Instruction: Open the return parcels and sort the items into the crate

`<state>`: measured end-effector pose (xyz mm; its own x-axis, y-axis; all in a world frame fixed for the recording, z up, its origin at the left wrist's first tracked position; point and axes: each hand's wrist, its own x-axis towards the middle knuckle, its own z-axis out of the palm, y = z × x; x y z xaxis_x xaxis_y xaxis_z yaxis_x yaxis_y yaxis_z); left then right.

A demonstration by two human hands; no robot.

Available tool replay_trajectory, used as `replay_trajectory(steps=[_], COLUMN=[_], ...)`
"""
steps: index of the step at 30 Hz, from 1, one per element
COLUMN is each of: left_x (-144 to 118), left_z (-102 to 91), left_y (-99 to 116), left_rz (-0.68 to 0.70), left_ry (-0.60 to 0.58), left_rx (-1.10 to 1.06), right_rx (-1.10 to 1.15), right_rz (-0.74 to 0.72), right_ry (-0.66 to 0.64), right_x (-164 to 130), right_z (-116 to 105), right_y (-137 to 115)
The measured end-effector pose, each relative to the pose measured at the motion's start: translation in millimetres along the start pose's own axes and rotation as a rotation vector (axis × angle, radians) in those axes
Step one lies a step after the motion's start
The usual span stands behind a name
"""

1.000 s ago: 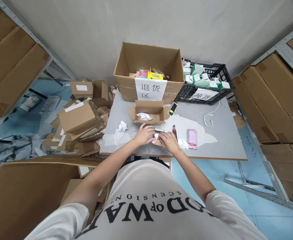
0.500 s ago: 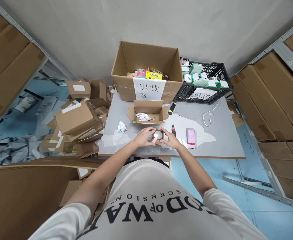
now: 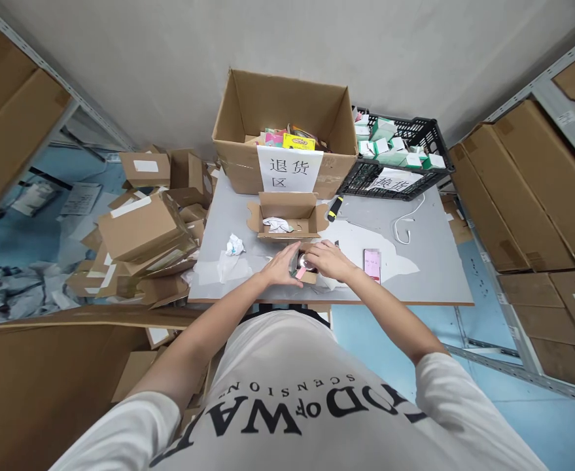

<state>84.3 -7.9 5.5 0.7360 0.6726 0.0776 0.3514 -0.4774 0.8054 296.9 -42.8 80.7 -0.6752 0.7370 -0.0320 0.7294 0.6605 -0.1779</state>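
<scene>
Both of my hands meet on one small round shiny item (image 3: 305, 263) at the near edge of the grey table (image 3: 434, 281); what it is I cannot tell. My left hand (image 3: 281, 265) cups its left side, my right hand (image 3: 327, 258) closes over it from the right. Just beyond sits a small open carton (image 3: 287, 216) holding crumpled paper. Right of my hands lies a pink phone (image 3: 372, 264). Farther back stands a large labelled box (image 3: 287, 134), with a black crate (image 3: 398, 157) beside it.
</scene>
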Motion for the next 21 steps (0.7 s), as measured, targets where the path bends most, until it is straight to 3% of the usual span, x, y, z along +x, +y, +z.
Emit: replay_trajectory(steps=[5,11,16,21], left_x=[4,8,8,8], left_z=[13.5,17.4,16.4,14.3], left_y=[1,-3,-4,0], left_rz=[-0.107,-0.149,-0.114,-0.117], left_ry=[0.045,0.048,0.070,0.075], left_rx=[-0.087,-0.040,-0.017,-0.065], right_rx=[-0.150,-0.307,-0.240,-0.106], right_rz=[-0.094,-0.156,-0.193,-0.172], right_ry=[-0.157,-0.278,-0.302,-0.186], right_x=[23,35,39,35], right_z=[2,-1,-29,-76], right_y=[-4,-11,-11,-12])
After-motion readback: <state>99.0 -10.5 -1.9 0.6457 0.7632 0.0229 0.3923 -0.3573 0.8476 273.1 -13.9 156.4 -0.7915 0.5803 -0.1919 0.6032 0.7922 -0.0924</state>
